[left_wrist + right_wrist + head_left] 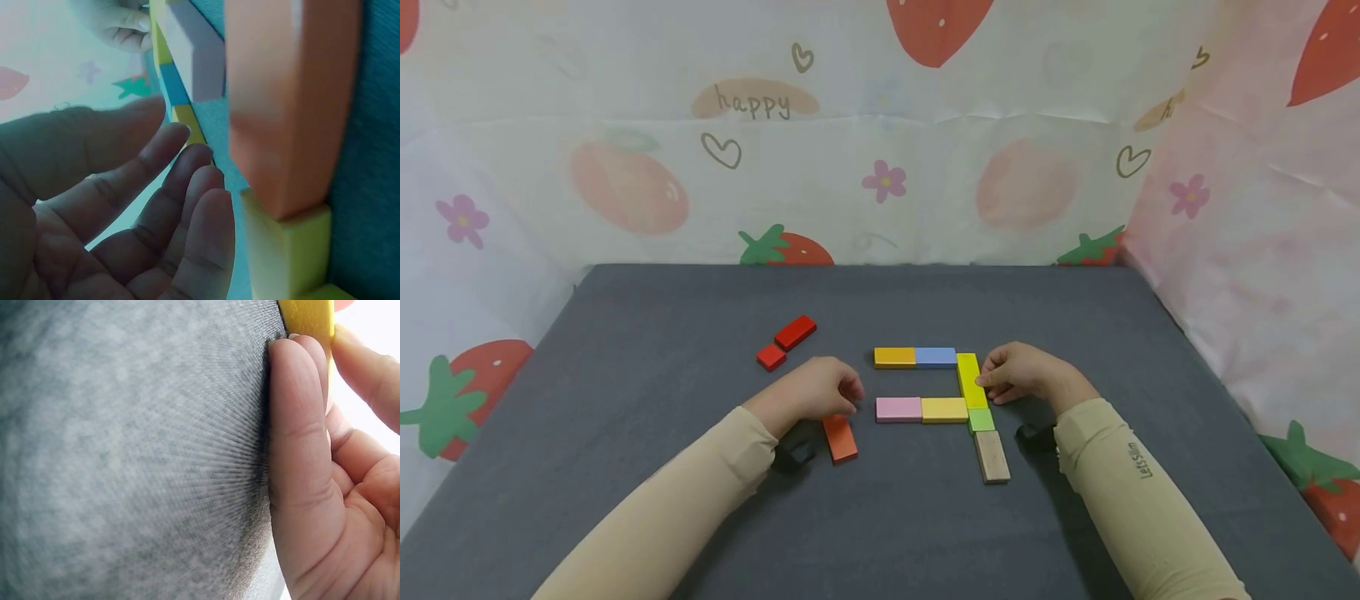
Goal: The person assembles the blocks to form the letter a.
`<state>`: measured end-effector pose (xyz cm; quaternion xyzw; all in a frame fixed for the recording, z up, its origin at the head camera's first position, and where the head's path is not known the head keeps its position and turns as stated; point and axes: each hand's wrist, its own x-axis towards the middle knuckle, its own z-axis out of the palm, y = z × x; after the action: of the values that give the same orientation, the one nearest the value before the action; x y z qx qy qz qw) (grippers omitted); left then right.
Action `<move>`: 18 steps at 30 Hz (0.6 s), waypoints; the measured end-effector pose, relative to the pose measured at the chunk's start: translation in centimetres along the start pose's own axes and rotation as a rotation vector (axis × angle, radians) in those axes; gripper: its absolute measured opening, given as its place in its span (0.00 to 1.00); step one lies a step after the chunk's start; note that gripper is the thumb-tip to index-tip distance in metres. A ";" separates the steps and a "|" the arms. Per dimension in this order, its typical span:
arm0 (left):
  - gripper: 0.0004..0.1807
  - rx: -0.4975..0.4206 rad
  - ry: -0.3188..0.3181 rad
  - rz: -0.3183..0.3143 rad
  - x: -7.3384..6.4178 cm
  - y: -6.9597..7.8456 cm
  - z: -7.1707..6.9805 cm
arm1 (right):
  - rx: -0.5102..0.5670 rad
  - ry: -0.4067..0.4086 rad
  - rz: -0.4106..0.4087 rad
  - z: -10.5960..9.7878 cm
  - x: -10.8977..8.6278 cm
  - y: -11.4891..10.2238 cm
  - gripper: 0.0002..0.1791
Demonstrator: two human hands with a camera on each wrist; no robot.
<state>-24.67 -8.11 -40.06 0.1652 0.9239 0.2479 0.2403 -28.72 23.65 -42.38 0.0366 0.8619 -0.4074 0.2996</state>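
My right hand (1026, 372) touches the right edge of a long yellow block (970, 379) with thumb and fingertips; the block's left side and far end show no finger. In the right wrist view, straight fingers (301, 419) lie along the cloth beside that block (309, 322). My left hand (816, 387) hovers by an orange block (841, 439), its fingers loosely bent with nothing between them. In the left wrist view, a pale yellow block (287, 250) adjoins the orange one; the hand hides it in the head view.
Golden (895, 358) and blue (936, 357) blocks form a row left of the long yellow one. Pink (898, 409) and light yellow (944, 410) blocks line up nearer. Green (981, 420) and wooden (992, 457) blocks continue below. Red blocks (795, 332) lie back left.
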 end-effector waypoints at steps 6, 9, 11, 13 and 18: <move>0.12 0.056 0.007 0.002 -0.6 -0.7 0.7 | -0.001 -0.009 -0.008 0.0 -0.1 0.0 0.08; 0.16 0.073 0.017 0.010 -1.0 -0.9 1.0 | -0.004 -0.005 -0.003 0.0 -0.1 0.0 0.08; 0.19 0.091 0.023 0.025 -1.2 -0.9 1.1 | -0.005 -0.004 0.001 0.0 0.0 0.0 0.08; 0.23 0.139 0.034 0.045 -1.5 -0.9 1.3 | -0.004 -0.004 0.005 0.0 0.0 -0.1 0.07; 0.30 0.244 0.051 0.070 -2.1 -0.8 1.8 | -0.006 -0.005 0.002 -0.1 0.0 0.0 0.08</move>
<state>-22.14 -8.98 -41.06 0.2189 0.9467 0.1458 0.1859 -28.75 23.71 -42.36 0.0356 0.8624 -0.4044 0.3024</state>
